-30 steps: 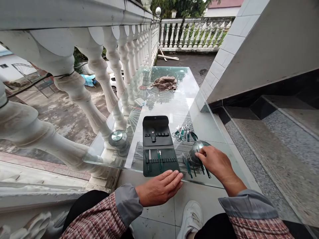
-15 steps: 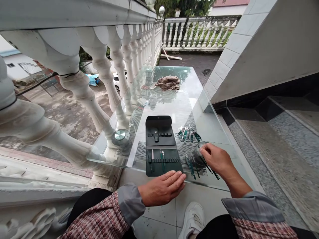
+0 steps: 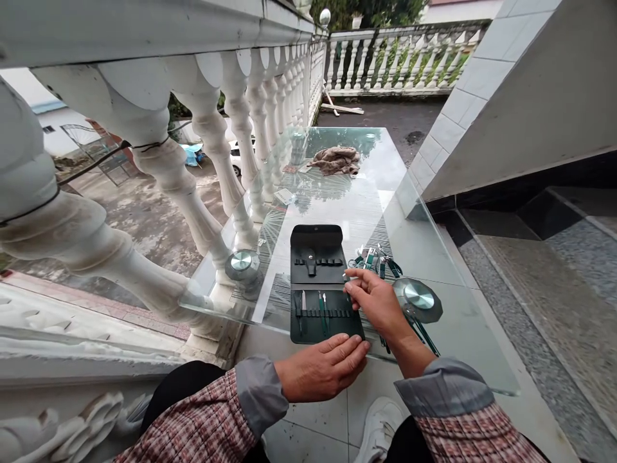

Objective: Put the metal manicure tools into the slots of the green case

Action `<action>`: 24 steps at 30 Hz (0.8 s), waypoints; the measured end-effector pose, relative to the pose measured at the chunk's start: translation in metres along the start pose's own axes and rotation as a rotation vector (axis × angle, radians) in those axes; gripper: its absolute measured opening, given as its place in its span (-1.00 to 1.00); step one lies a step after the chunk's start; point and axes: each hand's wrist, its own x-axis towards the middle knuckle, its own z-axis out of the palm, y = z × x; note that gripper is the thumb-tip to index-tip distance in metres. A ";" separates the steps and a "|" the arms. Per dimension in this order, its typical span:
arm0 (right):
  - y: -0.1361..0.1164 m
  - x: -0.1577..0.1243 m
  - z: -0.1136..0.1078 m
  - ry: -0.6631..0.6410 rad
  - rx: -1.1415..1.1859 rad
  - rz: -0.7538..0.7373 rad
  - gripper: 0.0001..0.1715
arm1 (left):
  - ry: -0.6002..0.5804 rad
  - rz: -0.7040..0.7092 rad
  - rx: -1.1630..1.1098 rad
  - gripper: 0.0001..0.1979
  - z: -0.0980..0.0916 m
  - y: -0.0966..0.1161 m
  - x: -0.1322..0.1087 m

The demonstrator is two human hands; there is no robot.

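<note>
Moved since the earlier frame: right hand [image 3: 373, 299], from loose tools [image 3: 428, 337] to the right edge of the black case [image 3: 328, 275] on the bench [image 3: 357, 212]. May drop the slim, mostly hidden tool [image 3: 345, 276] if pinched too lightly. Closed around it at the fingertips; laid flat, open, on the case's near edge with the left hand [image 3: 322, 368].

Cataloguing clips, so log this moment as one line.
black case: open | left hand: at its near edge | right hand: pinching mostly hidden tool | other tools: on glass table
</note>
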 end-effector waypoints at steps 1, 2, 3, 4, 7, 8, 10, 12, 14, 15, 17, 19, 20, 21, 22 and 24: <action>0.001 0.002 0.004 -0.002 -0.003 -0.004 -0.63 | -0.005 0.001 -0.002 -0.62 -0.001 0.000 0.000; 0.002 0.005 0.007 -0.001 -0.007 -0.008 -0.64 | -0.013 0.001 -0.005 -0.62 -0.002 0.000 0.000; 0.003 0.007 0.010 0.000 -0.010 -0.012 -0.65 | -0.019 -0.002 -0.008 -0.62 -0.002 -0.001 0.000; 0.003 0.009 0.013 0.002 -0.013 -0.018 -0.65 | -0.025 -0.004 -0.012 -0.62 -0.003 -0.001 -0.001; 0.004 0.013 0.020 0.003 -0.034 -0.044 -0.66 | -0.029 -0.010 -0.031 -0.62 -0.003 0.000 -0.001; 0.004 0.015 0.021 0.001 -0.047 -0.052 -0.67 | -0.023 -0.011 -0.038 -0.62 -0.002 0.000 -0.002; 0.004 0.016 0.023 -0.013 -0.085 -0.066 -0.68 | -0.019 -0.014 -0.053 -0.62 -0.001 0.000 -0.002; 0.006 0.018 0.024 -0.042 -0.129 -0.081 -0.69 | -0.021 -0.014 -0.066 -0.62 -0.001 0.001 -0.002; 0.008 0.019 0.023 -0.077 -0.172 -0.096 -0.65 | -0.026 -0.010 -0.073 -0.62 -0.001 0.000 -0.002; 0.009 0.020 0.021 -0.097 -0.194 -0.101 -0.64 | -0.027 -0.010 -0.072 -0.62 -0.001 0.000 -0.002; 0.011 0.022 0.018 -0.132 -0.249 -0.105 -0.65 | -0.023 -0.011 -0.063 -0.62 -0.002 -0.001 -0.002; 0.011 0.024 0.015 -0.146 -0.331 -0.120 -0.69 | -0.021 -0.015 -0.055 -0.62 -0.002 -0.001 -0.003; 0.011 0.024 0.013 -0.140 -0.385 -0.137 -0.71 | -0.021 -0.016 -0.054 -0.62 -0.002 -0.001 -0.003; 0.011 0.025 0.011 -0.131 -0.446 -0.162 -0.74 | -0.022 -0.016 -0.055 -0.62 -0.002 -0.001 -0.003; 0.010 0.025 0.010 -0.122 -0.513 -0.192 -0.78 | -0.025 -0.017 -0.056 -0.62 -0.002 -0.001 -0.003; 0.008 0.024 0.007 -0.118 -0.649 -0.252 -0.81 | -0.033 -0.015 -0.057 -0.61 -0.001 0.000 -0.003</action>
